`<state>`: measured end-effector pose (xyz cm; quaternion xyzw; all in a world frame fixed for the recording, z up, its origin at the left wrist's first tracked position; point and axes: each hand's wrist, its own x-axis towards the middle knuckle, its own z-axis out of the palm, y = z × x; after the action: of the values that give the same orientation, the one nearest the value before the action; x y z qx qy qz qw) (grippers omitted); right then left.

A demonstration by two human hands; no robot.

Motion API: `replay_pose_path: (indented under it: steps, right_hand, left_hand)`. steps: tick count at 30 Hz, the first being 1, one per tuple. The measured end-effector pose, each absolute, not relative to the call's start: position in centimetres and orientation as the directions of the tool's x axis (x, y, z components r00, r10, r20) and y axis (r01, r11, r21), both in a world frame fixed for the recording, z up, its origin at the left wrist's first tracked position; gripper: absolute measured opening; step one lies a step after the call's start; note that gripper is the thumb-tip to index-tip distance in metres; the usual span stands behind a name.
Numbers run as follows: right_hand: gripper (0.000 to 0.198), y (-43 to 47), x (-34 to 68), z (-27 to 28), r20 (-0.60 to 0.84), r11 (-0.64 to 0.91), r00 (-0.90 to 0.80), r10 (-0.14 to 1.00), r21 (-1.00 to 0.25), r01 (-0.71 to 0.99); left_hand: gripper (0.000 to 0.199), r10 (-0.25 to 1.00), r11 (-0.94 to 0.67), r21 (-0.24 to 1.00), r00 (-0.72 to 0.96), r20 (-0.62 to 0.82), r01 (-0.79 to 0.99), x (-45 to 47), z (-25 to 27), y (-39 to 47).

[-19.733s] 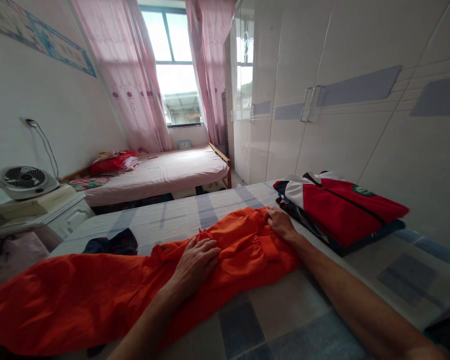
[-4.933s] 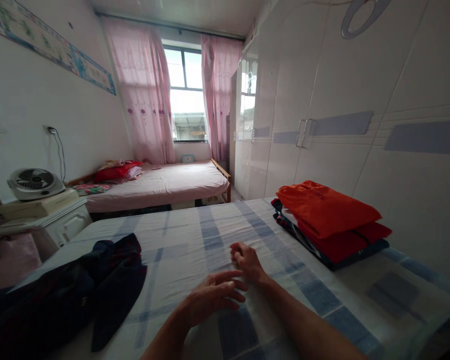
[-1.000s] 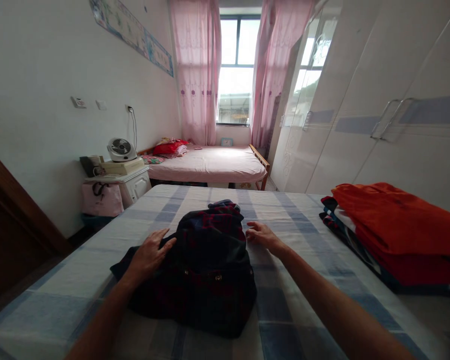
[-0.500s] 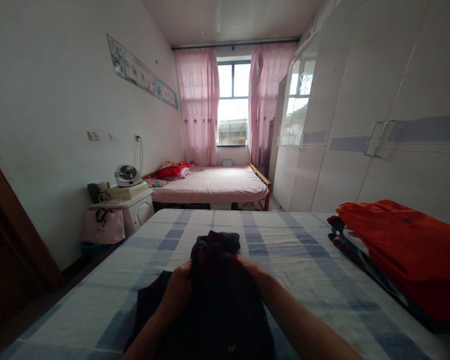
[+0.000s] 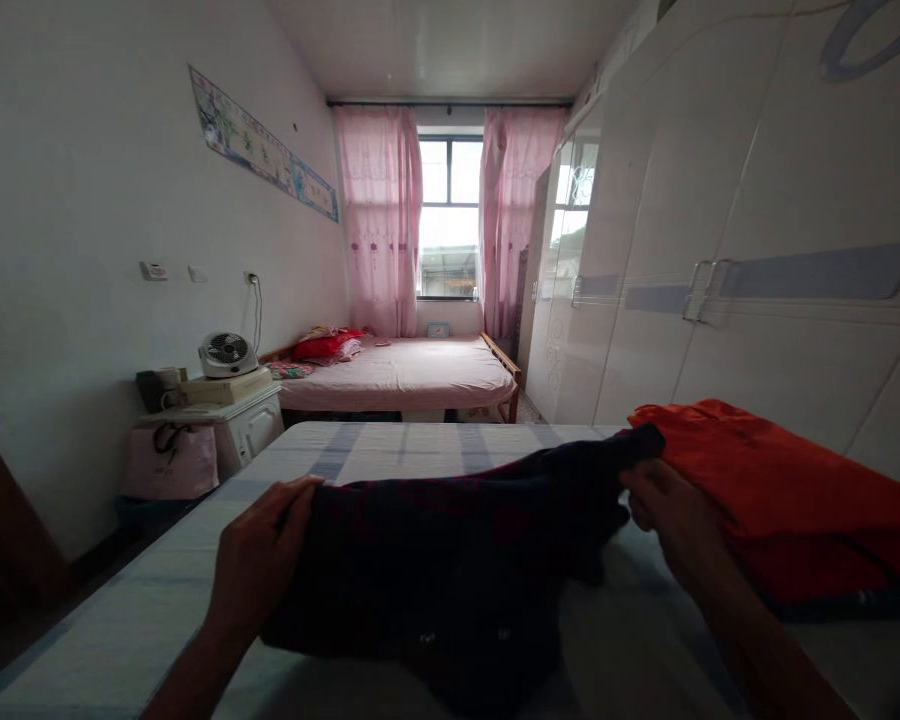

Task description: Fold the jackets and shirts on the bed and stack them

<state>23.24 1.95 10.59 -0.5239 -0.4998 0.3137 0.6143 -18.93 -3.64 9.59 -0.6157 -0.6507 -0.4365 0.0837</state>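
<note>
A dark garment with faint dark-red patterning is stretched sideways between my two hands, above the near bed. My left hand is closed on its upper left corner, thumb and fingers pinching the cloth. Farther right, my right hand pinches the garment's other end, where the fabric bunches and sticks up. The lower part hangs toward me in shadow, so the exact kind of garment is hard to make out. Just beyond my right hand lies a folded pile of clothes, orange on top with red and dark layers beneath.
Under the garment is a bed with a blue-and-white checked sheet. A second bed with pink bedding stands by the window. On the left, a white cabinet carries a small fan. White wardrobes line the right side.
My hands have moved apart, left hand leftward and right hand rightward. The dark garment, bunched between them before, is now spread wide. The view has turned slightly right.
</note>
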Motion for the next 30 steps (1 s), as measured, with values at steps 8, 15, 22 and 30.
replay_pose_path:
  steps: [8, 15, 22, 30]
  right_hand:
    - [0.050, 0.5, 27.0, 4.0, 0.165, -0.009, 0.208, 0.964, -0.763, 0.646]
    - [0.036, -0.3, 24.1, 1.5, 0.156, 0.078, -0.008, 0.988, -0.445, 0.892]
    - [0.021, -1.4, 27.4, 8.3, 0.094, 0.152, -0.127, 0.987, -0.773, 0.616]
    - [0.022, 7.7, 23.0, 15.8, 0.398, 0.347, 0.122, 0.909, -0.886, 0.307]
  left_hand:
    - [0.053, 0.980, 0.034, 0.315, -0.094, 0.177, 0.949, -20.9, 4.7, -4.8]
    - [0.049, 1.000, -0.027, 0.522, 0.021, 0.018, 0.853, -19.6, 5.4, -5.6]
    - [0.040, 0.986, 0.040, 0.837, -0.156, 0.054, 0.546, -21.6, 9.2, -9.5]
    - [0.036, 0.713, 0.039, 0.622, -0.458, 0.531, 0.782, -20.4, 14.6, -0.7]
